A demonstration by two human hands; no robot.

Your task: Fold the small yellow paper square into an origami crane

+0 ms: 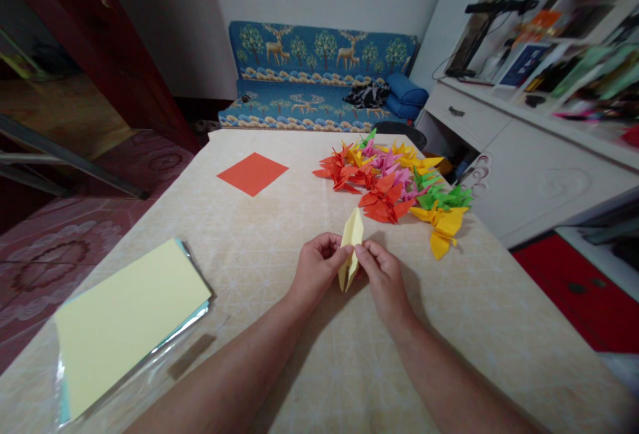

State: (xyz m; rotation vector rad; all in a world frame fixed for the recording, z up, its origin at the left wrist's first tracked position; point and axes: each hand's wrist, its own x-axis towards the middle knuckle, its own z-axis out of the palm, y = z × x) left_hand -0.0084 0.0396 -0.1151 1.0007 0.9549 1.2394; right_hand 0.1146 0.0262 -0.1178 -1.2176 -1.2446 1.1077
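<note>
Between my two hands is a pale yellow folded paper (353, 229), narrow and pointed, with a split at its near end. My left hand (319, 264) pinches its left side, thumb on top. From the right, my right hand (382, 274) grips the other edge with thumb and fingers. Just beyond lies a heap of folded paper cranes in red, pink, green and yellow. A red crane (385, 200) and a yellow crane (443, 226) are the closest ones to my hands.
A flat red paper square (253, 174) lies at the table's far left. Pale yellow sheets (132, 324) rest on a clear plastic sleeve at the near left. Past the table stands a blue patterned sofa (319, 74); a white cabinet (549, 174) is at the right.
</note>
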